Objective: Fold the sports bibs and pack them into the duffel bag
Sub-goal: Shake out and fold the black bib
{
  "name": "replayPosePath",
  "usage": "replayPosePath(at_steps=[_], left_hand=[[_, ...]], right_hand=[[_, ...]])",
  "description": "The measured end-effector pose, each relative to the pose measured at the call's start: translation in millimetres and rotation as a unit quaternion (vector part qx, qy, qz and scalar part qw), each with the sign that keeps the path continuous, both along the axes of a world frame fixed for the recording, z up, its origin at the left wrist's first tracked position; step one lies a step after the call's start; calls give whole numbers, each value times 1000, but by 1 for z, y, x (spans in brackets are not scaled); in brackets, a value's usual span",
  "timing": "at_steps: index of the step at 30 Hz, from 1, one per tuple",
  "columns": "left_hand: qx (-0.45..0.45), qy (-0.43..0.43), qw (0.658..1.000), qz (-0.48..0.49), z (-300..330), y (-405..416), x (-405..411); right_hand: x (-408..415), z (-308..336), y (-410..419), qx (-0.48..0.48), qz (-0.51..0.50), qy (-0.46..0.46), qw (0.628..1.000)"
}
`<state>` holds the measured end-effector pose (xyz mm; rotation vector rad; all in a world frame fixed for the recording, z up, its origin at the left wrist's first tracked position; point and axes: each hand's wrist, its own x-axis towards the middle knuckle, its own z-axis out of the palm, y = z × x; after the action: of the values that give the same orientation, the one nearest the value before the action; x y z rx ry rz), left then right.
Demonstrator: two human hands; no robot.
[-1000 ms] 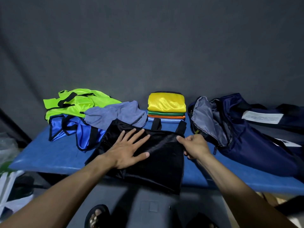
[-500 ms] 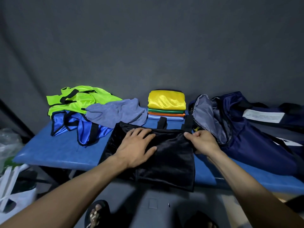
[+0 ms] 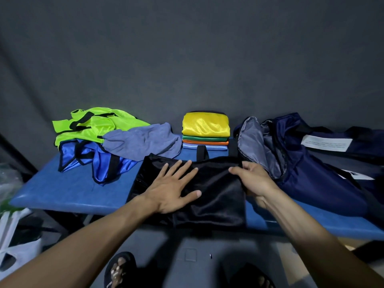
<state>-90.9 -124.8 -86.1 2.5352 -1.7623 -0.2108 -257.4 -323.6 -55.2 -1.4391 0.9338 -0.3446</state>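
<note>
The left hand [image 3: 172, 188] lies flat with fingers spread on the black bib [image 3: 218, 196] at the desk [image 3: 68, 190] front edge, pinning it, while the right hand [image 3: 252, 179] pinches its right edge, likely to fold it beside the open duffel bag [image 3: 311, 175].

Black bib [image 3: 218, 194] lies flat beside open navy duffel bag [image 3: 311, 175].

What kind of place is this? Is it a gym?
Maybe a sports kit or changing room, though I can't be sure. A padded blue bench stands against a plain grey wall, with coloured sports bibs stacked on it beside an open navy duffel bag.
</note>
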Motion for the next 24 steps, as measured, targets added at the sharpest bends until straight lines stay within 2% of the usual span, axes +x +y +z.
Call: replayPosePath(at_steps=[4, 6, 10, 12, 14, 15, 16, 17, 18, 19, 20, 21, 22, 24], left_hand=[[10, 10, 1000, -4, -2, -14, -16], [2, 18, 1000, -7, 1, -17, -14], [-24, -48, 999, 8, 10, -4, 4], [-8, -21, 999, 22, 6, 3, 18], [-60, 3, 998, -10, 6, 11, 30], [-134, 31, 990, -26, 8, 13, 36], [-223, 85, 971, -5, 15, 13, 41], [-315, 164, 933, 51, 27, 14, 45], [-375, 281, 873, 133, 37, 15, 49], [-389, 409, 797, 214, 44, 16, 56], [-357, 509, 735, 272, 44, 17, 62], [-315, 564, 707, 290, 41, 19, 67], [-284, 564, 717, 295, 35, 22, 70], [-281, 509, 759, 293, 21, 27, 74]], right_hand=[[-4, 11, -3, 8, -5, -35, 999], [-6, 20, 1, 16, 28, -31, 999], [0, 50, 24, 25, 103, -46, 993], [11, 61, 40, 8, 124, -71, 990], [32, 70, 61, -34, 142, -92, 985], [44, 71, 71, -66, 152, -96, 981], [59, 70, 82, -92, 164, -96, 977], [74, 67, 93, -109, 179, -93, 973], [88, 62, 105, -121, 193, -85, 970], [103, 53, 116, -141, 213, -72, 964], [114, 42, 124, -170, 233, -53, 956], [121, 31, 131, -198, 256, -34, 946], [126, 22, 136, -219, 279, -15, 935], [129, 6, 141, -228, 313, 18, 922]])
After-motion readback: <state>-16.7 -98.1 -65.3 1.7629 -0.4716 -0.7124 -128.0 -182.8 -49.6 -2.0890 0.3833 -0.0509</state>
